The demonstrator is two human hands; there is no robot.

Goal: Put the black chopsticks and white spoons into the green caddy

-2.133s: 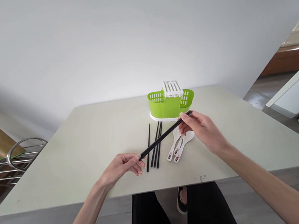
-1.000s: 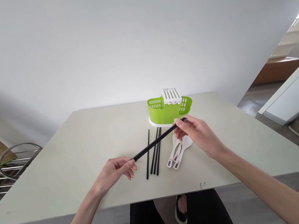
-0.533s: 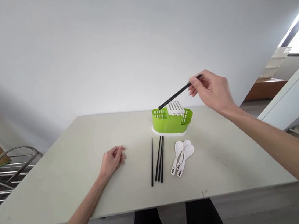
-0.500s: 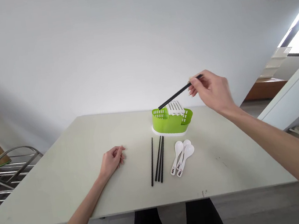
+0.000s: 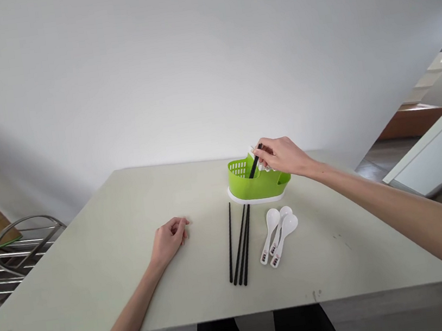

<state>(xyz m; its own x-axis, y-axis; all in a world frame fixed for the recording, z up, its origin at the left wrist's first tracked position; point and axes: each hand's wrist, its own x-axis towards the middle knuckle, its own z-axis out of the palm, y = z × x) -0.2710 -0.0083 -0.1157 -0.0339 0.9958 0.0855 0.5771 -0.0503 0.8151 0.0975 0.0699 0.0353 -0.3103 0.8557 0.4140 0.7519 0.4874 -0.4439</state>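
My right hand [image 5: 283, 155] is closed round the upper end of black chopsticks [image 5: 254, 165]; how many it holds I cannot tell. Their lower ends dip into the left compartment of a green cutlery holder [image 5: 254, 189] with a white base. The hand hides much of the holder's white slotted middle piece. In front of the holder lie several black chopsticks [image 5: 244, 250], side by side on the table. Three white spoons [image 5: 277, 237] rest just right of them. My left hand [image 5: 168, 242] lies on the table, fingers curled in and nothing visible in them.
The pale table [image 5: 94, 260] backs onto a white wall [image 5: 175, 73]. A metal rack [image 5: 11, 255] stands beyond its left edge. On the right, past the table, is a white panel [image 5: 431, 141].
My right hand has come down and left to the holder, turning the chopsticks steeper so their ends are inside the left compartment. The left hand stays at rest; the view has shifted slightly.
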